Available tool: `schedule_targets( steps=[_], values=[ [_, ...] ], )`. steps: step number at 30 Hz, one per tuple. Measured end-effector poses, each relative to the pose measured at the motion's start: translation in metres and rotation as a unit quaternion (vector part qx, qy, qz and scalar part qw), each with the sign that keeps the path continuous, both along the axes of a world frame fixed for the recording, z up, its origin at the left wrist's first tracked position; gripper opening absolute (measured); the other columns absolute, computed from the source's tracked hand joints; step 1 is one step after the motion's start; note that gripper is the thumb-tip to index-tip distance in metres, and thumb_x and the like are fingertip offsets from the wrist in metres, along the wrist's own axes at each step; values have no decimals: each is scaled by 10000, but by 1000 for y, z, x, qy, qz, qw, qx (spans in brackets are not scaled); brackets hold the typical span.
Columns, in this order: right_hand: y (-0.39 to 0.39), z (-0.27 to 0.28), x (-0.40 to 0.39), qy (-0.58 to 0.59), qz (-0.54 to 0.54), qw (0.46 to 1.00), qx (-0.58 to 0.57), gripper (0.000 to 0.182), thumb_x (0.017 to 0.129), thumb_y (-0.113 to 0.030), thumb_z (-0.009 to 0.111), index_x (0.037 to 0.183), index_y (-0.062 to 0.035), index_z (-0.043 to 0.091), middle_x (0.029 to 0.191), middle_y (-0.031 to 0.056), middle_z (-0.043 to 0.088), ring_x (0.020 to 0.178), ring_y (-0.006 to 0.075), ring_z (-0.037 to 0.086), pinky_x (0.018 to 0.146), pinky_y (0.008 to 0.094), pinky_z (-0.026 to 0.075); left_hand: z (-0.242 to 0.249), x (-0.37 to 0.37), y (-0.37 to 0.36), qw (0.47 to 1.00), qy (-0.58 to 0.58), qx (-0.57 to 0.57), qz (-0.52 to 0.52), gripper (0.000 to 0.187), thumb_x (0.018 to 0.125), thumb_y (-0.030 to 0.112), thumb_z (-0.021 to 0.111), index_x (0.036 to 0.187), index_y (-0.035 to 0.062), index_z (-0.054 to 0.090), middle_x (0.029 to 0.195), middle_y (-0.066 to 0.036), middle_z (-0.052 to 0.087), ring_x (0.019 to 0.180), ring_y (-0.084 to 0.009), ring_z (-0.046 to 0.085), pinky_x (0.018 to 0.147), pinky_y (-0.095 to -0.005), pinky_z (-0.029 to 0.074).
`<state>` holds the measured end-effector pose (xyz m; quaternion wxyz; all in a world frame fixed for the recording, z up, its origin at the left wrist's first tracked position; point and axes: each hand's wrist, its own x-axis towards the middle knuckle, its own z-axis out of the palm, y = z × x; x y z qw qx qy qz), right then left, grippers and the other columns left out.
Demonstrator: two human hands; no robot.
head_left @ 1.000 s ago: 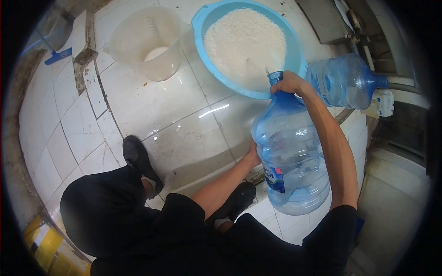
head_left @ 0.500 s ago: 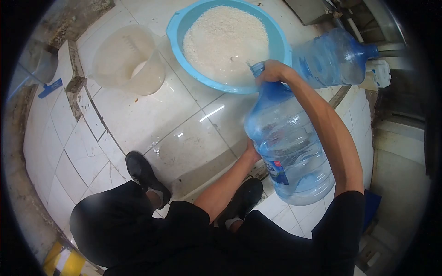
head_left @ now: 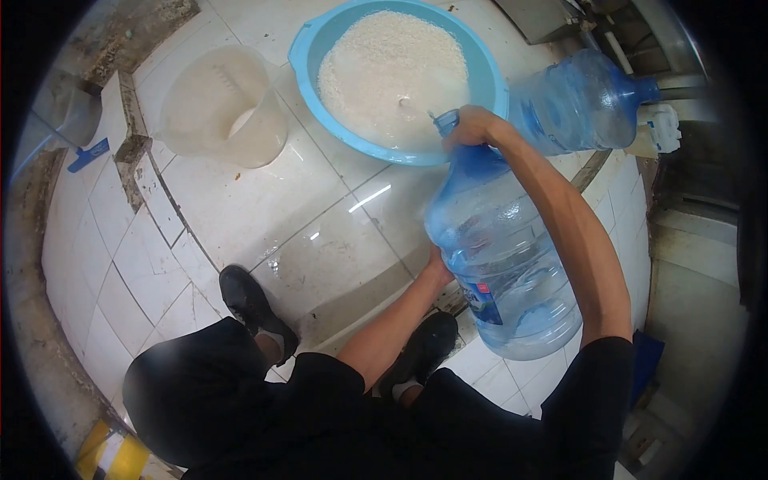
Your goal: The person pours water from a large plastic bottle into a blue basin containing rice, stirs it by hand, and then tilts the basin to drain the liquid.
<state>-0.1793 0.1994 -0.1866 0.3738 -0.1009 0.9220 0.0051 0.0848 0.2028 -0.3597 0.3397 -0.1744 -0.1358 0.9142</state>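
Beside basin (head_left: 487, 84) — pitcher (head_left: 194, 104), second bottle (head_left: 570, 104)

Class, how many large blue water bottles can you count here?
2. One tilted bottle has its neck in the right hand, the left hand against its side; another bottle lies beside the blue basin. Others may be hidden.

White floor tiles (head_left: 228, 204) with dark joints spread across the middle and left of the frame, catching a bright streak of light (head_left: 370, 198) near the centre, with a chipped ledge (head_left: 122, 108) and stained wall (head_left: 148, 36) at upper left.
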Motion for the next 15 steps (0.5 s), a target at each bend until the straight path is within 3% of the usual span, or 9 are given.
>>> schedule_targets(
  steps=[3, 6, 15],
  values=[
    [1, -3, -1, -4, -3, 1000, -3, 602, 617, -407, 842, 975, 68, 749, 1032, 236, 727, 926, 338, 715, 801, 388, 568, -7, 0, 1, 998, 63, 18, 4, 796, 966, 686, 316, 1591, 195, 265, 1623, -176, 274, 1469, -372, 313, 1066, -715, 334],
    [1, -4, -1, -5, -6, 1000, -5, 611, 619, -410, 846, 982, 71, 747, 1035, 234, 727, 927, 340, 715, 801, 392, 570, -7, 0, 4, 999, -3, 32, 3, 798, 967, 693, 306, 1590, 196, 261, 1616, -185, 282, 1471, -370, 310, 1054, -744, 319],
    [1, -2, -2, -11, 2, 1000, -5, 623, 621, -421, 849, 984, 75, 747, 1039, 237, 728, 929, 342, 716, 808, 401, 571, -7, 0, 4, 1000, 13, 11, 7, 783, 974, 675, 326, 1588, 193, 263, 1604, -193, 298, 1472, -358, 309, 1086, -722, 310]
  ],
)
